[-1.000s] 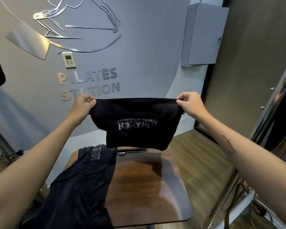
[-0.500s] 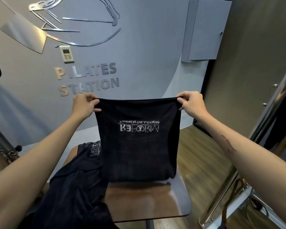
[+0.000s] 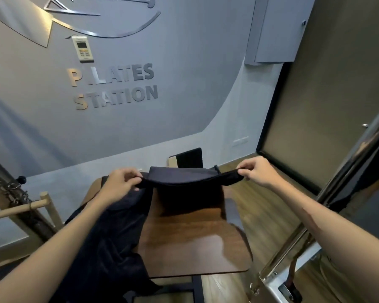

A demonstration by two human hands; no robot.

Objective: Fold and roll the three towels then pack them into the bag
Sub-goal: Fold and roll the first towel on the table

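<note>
I hold a black towel point(image 3: 184, 178) stretched out low over the far end of the small wooden table point(image 3: 190, 243). My left hand point(image 3: 120, 182) pinches its left corner and my right hand point(image 3: 256, 171) pinches its right corner. The towel sags between them and its lower part drops onto the tabletop. A second black towel point(image 3: 109, 241) lies crumpled along the table's left side and hangs over the near edge. I see no bag that I can tell apart from the dark cloth.
A dark flat object point(image 3: 189, 158) stands behind the table against the grey wall. A metal frame post point(image 3: 328, 197) slants up on the right. Wooden pegs and a rod point(image 3: 20, 208) sit at the left. Wood floor point(image 3: 256, 206) runs right of the table.
The towel hung upright at chest height with its printed logo facing me; now both hands have lowered it toward the table and it lies nearly flat. The view has tilted down.
</note>
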